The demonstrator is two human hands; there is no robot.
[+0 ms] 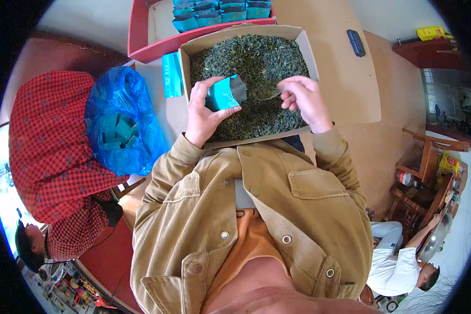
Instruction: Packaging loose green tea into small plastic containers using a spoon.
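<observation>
A cardboard box (310, 66) full of dried green tea leaves (255, 47) lies before me. My left hand (206, 108) holds a small turquoise packet (223, 94) above the leaves, fingers around its sides, its dark end facing right. My right hand (304, 98) pinches the handle of a spoon (267, 93), whose bowl is over the leaves near the middle of the box, just right of the packet. Whether the bowl touches the leaves is hard to tell.
Behind the box, a red tray (153, 50) holds rows of turquoise packets (221, 13). Flat turquoise pouches (172, 74) and a blue plastic bag (149, 129) with more packets lie left. A dark case (356, 43) rests at right. One person (70, 145) is close left, another (396, 271) sits far right.
</observation>
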